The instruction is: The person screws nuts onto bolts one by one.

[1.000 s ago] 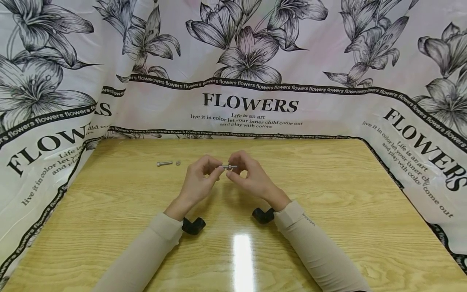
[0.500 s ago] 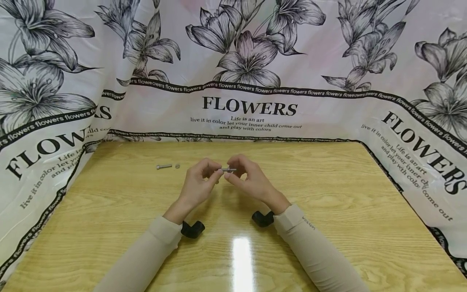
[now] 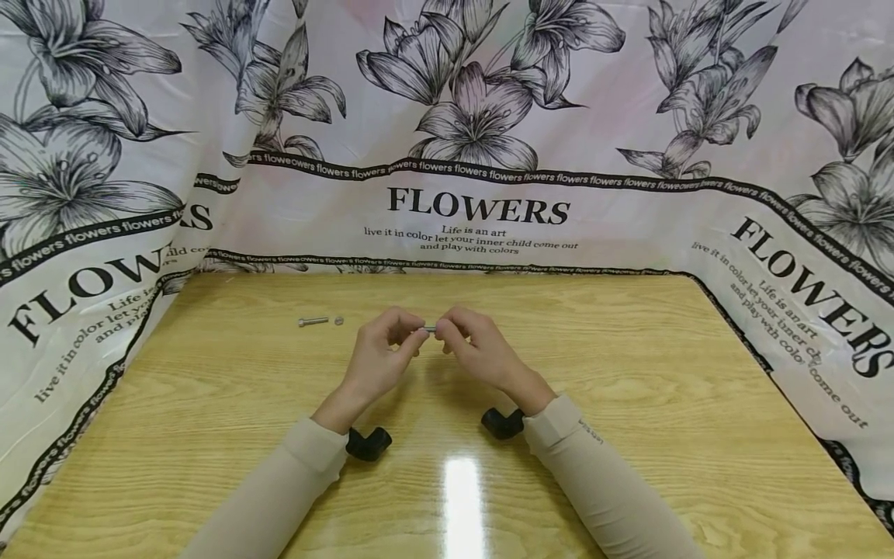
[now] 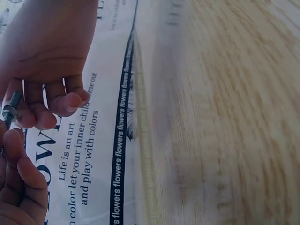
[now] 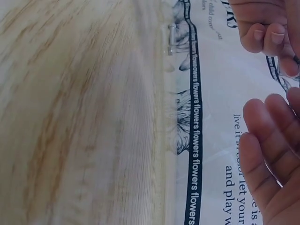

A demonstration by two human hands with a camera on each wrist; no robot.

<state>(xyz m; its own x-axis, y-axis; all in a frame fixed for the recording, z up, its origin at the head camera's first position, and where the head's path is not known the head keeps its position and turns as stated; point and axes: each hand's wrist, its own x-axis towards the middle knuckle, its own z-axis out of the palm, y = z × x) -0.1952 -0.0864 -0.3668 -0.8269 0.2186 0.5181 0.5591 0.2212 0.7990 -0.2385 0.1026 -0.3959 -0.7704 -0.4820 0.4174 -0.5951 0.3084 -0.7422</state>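
My left hand (image 3: pixel 377 353) pinches a small metal bolt (image 3: pixel 430 329) between thumb and index finger, holding it above the table. A nut (image 4: pixel 10 112) sits partway along the bolt's thread in the left wrist view. Around the nut end, the thumb and index finger of my right hand (image 3: pixel 482 349) close in a pinch; their exact contact is partly hidden. The right hand's other fingers are loosely bent, as the right wrist view shows. A second bolt (image 3: pixel 313 321) lies on the table left of the hands, with a loose nut (image 3: pixel 339 321) beside it.
The wood-grain table (image 3: pixel 628 373) extends around both hands. A flower-printed cloth (image 3: pixel 482 210) stands along its back and sides. Black angled pieces (image 3: pixel 369 444) show beside both cuffs. A light reflection shines on the table's front part.
My right fingers have moved from spread around the bolt's nut end to a closer pinch there, covering more of it. The left hand keeps its hold. The second bolt and nut lie still.
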